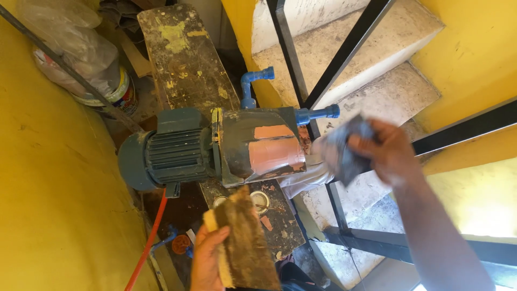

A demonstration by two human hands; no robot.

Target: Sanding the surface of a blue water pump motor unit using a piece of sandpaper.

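Pump (pixel 215 148) lying on its side across a paint-stained plank surface (pixel 183 59), long axis left to right: ribbed motor end pointing left toward the yellow wall (pixel 48 188), painted body end pointing right toward the stairs (pixel 344 54). Orange patches on the otherwise dark green body. Blue pipe fittings (pixel 256 81) sticking up and out at the right end.

Tight spot: wall close on the left, black metal railing (pixel 323 81) and concrete steps right behind the pump's right end, plank edges narrow (pump overhangs both sides). Open room mostly toward the camera, below the pump. Red hose (pixel 148 242) running down from under the motor. Bagged bucket (pixel 91 64) at upper left, well apart.

Right hand (pixel 382 151) closed on a dark grey rag (pixel 344 148), just beside the pump's right end; touching or not, cannot tell (blurred). White cloth (pixel 304 178) hanging below that end.

Left hand (pixel 207 261) clamped on a dirty sponge block (pixel 242 242), upright, below the pump body and near it, not touching.
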